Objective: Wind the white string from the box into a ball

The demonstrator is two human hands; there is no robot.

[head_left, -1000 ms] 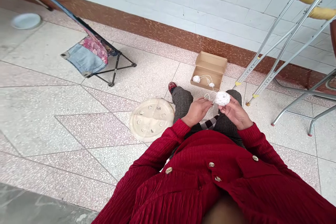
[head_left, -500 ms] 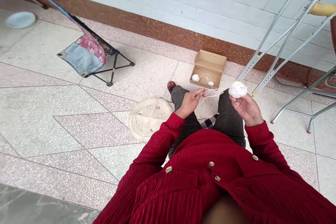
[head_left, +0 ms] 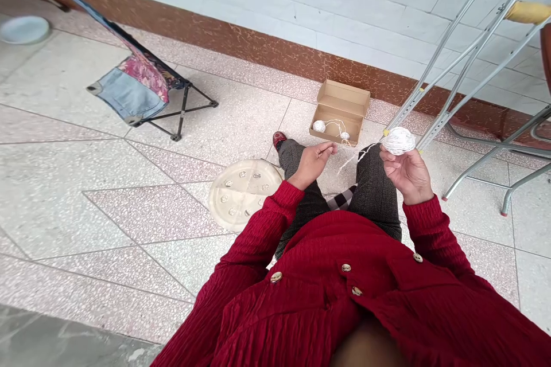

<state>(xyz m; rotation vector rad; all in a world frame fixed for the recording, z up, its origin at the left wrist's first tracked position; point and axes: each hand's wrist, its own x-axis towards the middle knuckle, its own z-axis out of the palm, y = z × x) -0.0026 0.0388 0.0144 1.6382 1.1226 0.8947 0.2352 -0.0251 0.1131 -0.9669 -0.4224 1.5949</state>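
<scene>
- Beside the right knee, seen from above: white yarn ball [head_left: 399,140], wound in visible layers, raised clear of the grey trousers [head_left: 376,189].
- Right hand [head_left: 408,175]: grasping the ball from its near side, thumb and fingers curled under it; this probably leaves the rest of the winding exposed.
- Left hand [head_left: 312,161]: near the left knee, thumb and fingertips pinched together, apparently on a fine strand [head_left: 350,147] leading toward the ball. Strand is faint; spacing of the hands likely keeps it from slackening.
- Loose yarn tail [head_left: 360,157]: trails between the hands, slanting toward the left; seems unheld at its tip.
- Cardboard box [head_left: 344,95]: on the floor beyond the knees, lid raised toward the wall. Two smaller balls inside, larger one [head_left: 319,126] and smaller one [head_left: 345,135], joined by slack yarn; the box walls presumably stop them rolling.
- Aluminium crutches [head_left: 527,12]: upright at right, probably propped there for support.
</scene>
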